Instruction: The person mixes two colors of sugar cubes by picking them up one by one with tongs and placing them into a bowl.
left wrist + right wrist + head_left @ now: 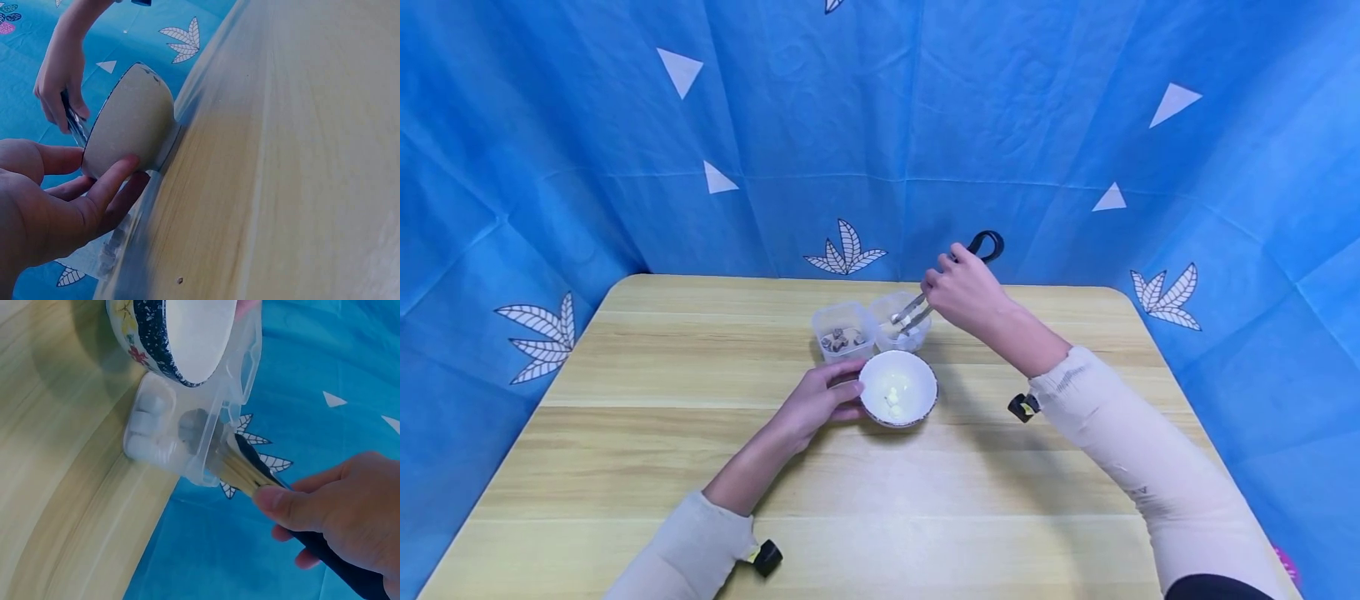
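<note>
My left hand [816, 402] holds a white bowl [919, 379] at its left side, thumb by the rim and fingers against the outer wall. Small white pieces [892, 398] lie in the bottom of the bowl. The right hand [966, 287] grips metal tongs [234, 465] with black handles, pointing them down into a clear plastic container [187, 464]. Several white chunks [145, 425] sit in that container, close to the tong tips. In the right wrist view the bowl's outside shows a dark speckled band and painted flowers.
A second clear container [826, 317] with brownish pieces [837, 340] stands just left of the first, behind the bowl. All rest on a light wooden table [700, 433]. A blue patterned curtain [820, 125] hangs beyond the table's back edge and along its sides.
</note>
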`<state>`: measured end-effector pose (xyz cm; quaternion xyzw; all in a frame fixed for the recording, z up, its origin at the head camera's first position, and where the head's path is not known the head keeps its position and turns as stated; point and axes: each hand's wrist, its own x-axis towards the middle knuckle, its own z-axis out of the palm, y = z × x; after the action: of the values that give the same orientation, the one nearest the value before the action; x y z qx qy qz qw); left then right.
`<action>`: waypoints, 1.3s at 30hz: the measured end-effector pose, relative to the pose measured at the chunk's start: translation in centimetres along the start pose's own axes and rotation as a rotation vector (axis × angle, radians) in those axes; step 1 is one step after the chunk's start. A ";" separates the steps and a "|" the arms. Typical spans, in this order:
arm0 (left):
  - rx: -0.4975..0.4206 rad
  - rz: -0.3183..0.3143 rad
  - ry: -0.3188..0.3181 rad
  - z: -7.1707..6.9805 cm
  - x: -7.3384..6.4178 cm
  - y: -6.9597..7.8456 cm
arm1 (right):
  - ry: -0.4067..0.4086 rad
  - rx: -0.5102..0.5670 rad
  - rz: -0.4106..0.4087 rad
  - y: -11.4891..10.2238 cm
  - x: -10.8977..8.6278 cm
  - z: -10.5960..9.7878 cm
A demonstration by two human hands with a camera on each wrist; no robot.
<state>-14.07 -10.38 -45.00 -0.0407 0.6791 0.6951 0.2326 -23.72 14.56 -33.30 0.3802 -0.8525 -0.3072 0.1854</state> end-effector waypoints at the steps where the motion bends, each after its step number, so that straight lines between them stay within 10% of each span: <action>1: -0.001 0.001 0.000 0.0 0.0 0.0 | -0.016 -0.001 -0.007 -0.1 0.2 0.0; 39: 0.005 0.007 0.007 0.1 -0.1 0.1 | -0.259 -0.007 -0.024 -1.3 2.7 -0.7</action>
<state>-14.00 -10.29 -44.89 -0.0403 0.6818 0.6940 0.2278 -24.37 11.55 -33.48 0.3467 -0.8637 -0.3587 0.0714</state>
